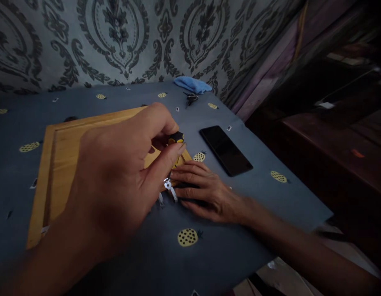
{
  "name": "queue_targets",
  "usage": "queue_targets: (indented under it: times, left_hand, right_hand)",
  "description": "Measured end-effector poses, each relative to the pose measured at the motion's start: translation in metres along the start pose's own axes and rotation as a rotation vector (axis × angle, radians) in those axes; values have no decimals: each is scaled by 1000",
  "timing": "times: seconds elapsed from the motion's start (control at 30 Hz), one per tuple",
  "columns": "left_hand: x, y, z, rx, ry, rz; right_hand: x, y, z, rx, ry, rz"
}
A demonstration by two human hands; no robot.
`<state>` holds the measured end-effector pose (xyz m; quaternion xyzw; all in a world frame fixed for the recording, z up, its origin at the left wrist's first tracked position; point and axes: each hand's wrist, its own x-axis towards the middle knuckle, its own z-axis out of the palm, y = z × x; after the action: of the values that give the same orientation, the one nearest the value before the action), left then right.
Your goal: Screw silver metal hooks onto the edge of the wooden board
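Observation:
My left hand point(125, 164) is closed, its thumb and forefinger pinching the black-and-yellow handle of what looks like a small screwdriver point(176, 137). The handle stands above the near right corner of a wooden board point(65, 158); its lower part is mostly hidden. Fingers stretched and nearly flat, my right hand point(205, 191) lies over that corner, its fingertips close to a shiny metal fitting point(167, 183). Two metal arms of the fitting stick out past the board's edge. Whether the right fingertips press on the fitting, I cannot tell.
A black phone point(226, 150) lies right of the board on the blue pineapple-print table cover point(239, 250). Farther back are a small dark tool point(191, 98), its kind unclear, and a blue cloth point(192, 84). A patterned wall covering point(165, 41) rises behind the table.

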<state>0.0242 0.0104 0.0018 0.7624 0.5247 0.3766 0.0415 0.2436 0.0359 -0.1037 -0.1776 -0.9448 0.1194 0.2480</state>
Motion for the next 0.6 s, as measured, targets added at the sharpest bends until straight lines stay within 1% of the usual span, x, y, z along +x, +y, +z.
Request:
queue_targets:
  times: [0.13,0.23,0.33,0.43,0.6]
  left_hand:
    - [0,-1,0,-15,-31,9]
    - [0,1,2,5,-12,10]
    - [-2,3,5,4,10,33]
    - [-3,1,9,-34,-7,58]
    - [-4,-1,13,-68,5,65]
  right_hand:
    - [0,0,0,-7,-27,10]
    - [1,-1,0,-21,-59,14]
    - [1,-1,0,-23,-51,-2]
    - [2,-2,-1,-27,-55,-5]
    - [2,0,1,-40,-39,-17]
